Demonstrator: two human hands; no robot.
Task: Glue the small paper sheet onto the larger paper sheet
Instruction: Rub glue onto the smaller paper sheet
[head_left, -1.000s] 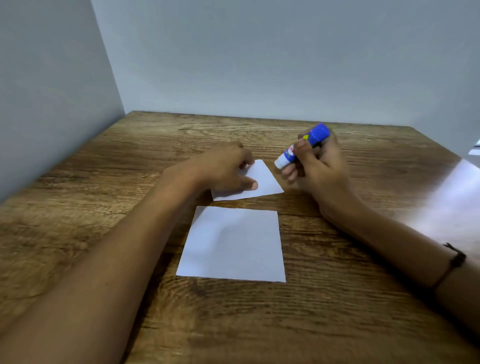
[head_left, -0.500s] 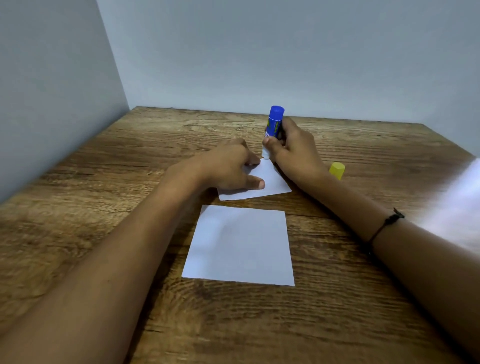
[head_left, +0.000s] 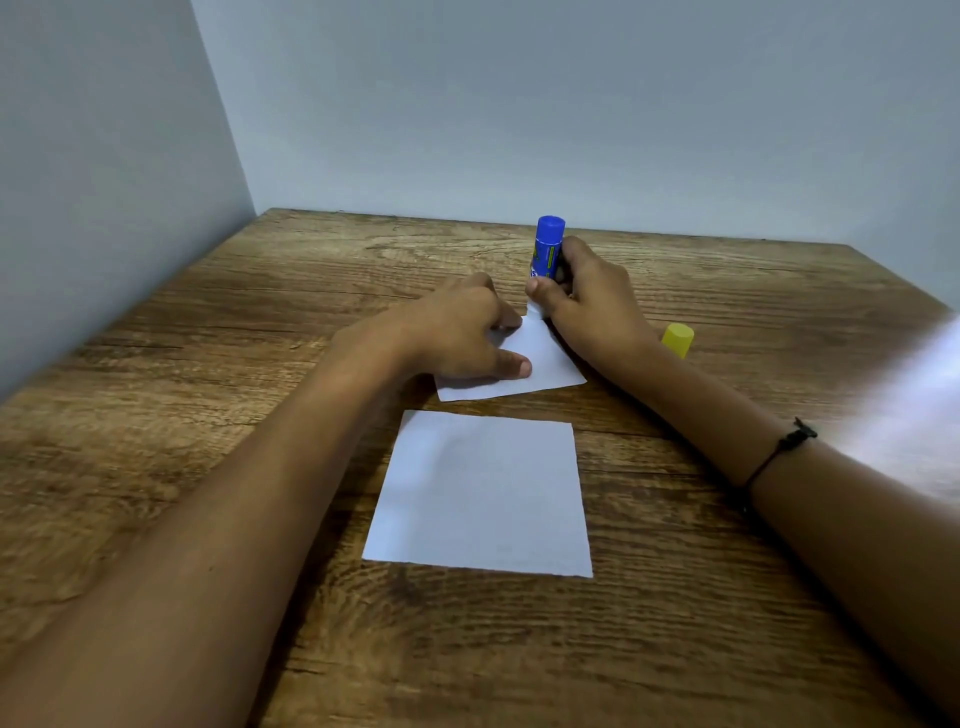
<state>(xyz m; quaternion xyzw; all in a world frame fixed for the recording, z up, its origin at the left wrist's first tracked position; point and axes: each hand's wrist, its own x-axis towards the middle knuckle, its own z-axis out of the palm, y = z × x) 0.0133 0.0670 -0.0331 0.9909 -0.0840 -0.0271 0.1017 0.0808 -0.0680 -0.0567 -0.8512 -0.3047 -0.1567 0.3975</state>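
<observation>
A small white paper sheet (head_left: 545, 364) lies on the wooden table (head_left: 208, 389), just beyond a larger white sheet (head_left: 480, 493). My left hand (head_left: 457, 332) rests flat on the small sheet, with its fingers and thumb pressing the left part down. My right hand (head_left: 587, 306) grips a blue glue stick (head_left: 548, 247) upright, tip down on the small sheet's far corner. The tip itself is hidden behind my thumb.
A yellow cap (head_left: 678, 339) stands on the table right of my right wrist. Grey walls (head_left: 104, 156) close the table at the left and the back. A bright glare patch (head_left: 914, 415) covers the right edge.
A second ago my right hand held the glue stick tilted in the air. It has turned it upright and lowered it onto the small sheet's far corner. The yellow cap has come into view.
</observation>
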